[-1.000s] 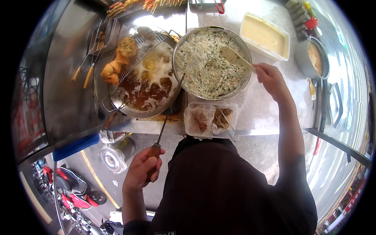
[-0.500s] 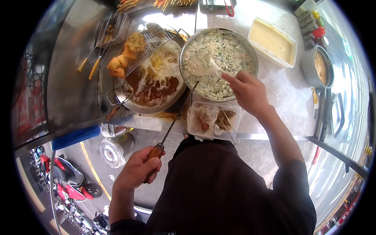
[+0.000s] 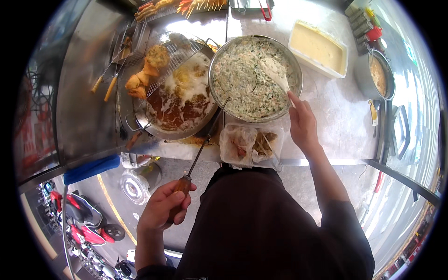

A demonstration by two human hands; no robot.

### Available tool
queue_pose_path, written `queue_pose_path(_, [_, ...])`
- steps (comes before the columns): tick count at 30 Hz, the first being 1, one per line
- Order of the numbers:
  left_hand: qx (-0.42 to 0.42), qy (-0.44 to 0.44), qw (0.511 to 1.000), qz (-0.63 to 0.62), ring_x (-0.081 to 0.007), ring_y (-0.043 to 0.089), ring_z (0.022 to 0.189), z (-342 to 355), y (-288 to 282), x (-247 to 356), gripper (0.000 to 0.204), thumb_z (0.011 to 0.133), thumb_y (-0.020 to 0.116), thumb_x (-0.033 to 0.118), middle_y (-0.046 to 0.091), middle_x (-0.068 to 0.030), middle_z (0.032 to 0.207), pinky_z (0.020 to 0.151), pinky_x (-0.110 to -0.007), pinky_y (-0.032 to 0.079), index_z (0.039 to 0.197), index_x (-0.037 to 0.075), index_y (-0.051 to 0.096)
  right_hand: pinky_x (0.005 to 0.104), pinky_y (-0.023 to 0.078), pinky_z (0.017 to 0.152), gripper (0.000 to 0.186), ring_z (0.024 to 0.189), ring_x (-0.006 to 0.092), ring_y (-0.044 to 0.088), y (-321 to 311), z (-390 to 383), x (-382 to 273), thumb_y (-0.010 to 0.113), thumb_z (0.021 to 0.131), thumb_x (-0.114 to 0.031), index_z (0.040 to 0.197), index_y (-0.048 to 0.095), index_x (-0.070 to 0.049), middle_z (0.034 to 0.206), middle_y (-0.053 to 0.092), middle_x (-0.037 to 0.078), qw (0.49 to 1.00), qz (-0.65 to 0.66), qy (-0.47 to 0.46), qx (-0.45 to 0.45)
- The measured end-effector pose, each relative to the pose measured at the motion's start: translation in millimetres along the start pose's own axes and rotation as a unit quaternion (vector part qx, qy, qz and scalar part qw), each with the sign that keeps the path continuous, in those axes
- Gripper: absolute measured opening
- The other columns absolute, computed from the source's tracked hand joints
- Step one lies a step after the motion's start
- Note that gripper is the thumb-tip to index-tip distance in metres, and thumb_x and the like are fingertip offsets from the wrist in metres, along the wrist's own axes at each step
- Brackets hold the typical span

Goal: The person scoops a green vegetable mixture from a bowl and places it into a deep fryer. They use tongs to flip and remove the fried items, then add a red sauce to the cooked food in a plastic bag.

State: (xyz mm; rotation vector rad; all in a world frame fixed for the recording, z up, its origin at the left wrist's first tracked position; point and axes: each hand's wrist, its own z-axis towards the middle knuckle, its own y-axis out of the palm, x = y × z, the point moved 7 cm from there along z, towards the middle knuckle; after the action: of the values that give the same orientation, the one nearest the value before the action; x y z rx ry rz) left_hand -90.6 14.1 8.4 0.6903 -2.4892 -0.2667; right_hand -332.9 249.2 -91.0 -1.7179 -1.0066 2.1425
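Observation:
My left hand (image 3: pixel 167 204) is closed round the wooden handle of a long metal ladle (image 3: pixel 198 161). Its rod slants up over the near left rim of a steel bowl (image 3: pixel 300 88). A round outline in the mixture beyond the rod looks like the ladle's head, heaped with the mix. Pale chopped filling with green and orange bits (image 3: pixel 252 100) fills the bowl. My right hand (image 3: pixel 303 122) is closed on a white spatula (image 3: pixel 281 80), whose blade is smeared with filling and rests on the right part of the mix.
A pan of bubbling oil (image 3: pixel 179 109) stands left of the bowl, with fried pieces (image 3: pixel 156 57) on a wire rack (image 3: pixel 173 60). Ahead right is a tub of batter (image 3: pixel 345 59); farther right, a pot (image 3: pixel 391 77). A lined plastic container (image 3: pixel 222 140) sits nearest me.
My right hand and the spatula have moved right and slightly nearer me, from the bowl's left part to its right. The round outline in the filling now shows. My left hand has barely shifted.

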Motion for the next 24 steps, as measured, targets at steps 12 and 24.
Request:
queue_pose_path(12, [-0.081, 0.019, 0.99, -0.116, -0.0069, 0.038, 0.039, -22.3, 31.3, 12.0, 0.04, 0.089, 0.05, 0.019, 0.048, -0.008, 0.07, 0.032, -0.019, 0.031, 0.115, -0.012, 0.041, 0.0386, 0.044, 0.069, 0.055, 0.079, 0.0305, 0.054, 20.7, -20.6, 17.3, 0.05, 0.08, 0.005, 0.132, 0.043, -0.013, 0.086, 0.054, 0.013, 0.983, -0.109, -0.108, 0.104])
queue_pose_path(24, [-0.07, 0.052, 0.992, -0.096, -0.0077, 0.04, 0.041, -27.7, 20.3, 3.6, 0.039, 0.09, 0.051, 0.018, 0.049, -0.0065, 0.072, 0.036, -0.02, 0.034, 0.116, -0.009, 0.043, 0.0328, 0.043, 0.07, 0.056, 0.074, 0.0257, 0.049, 8.7, -30.7, 15.5, 0.046, 0.084, 0.006, 0.138, 0.037, -0.01, 0.082, 0.047, 0.013, 0.994, 0.052, -0.026, 0.089])
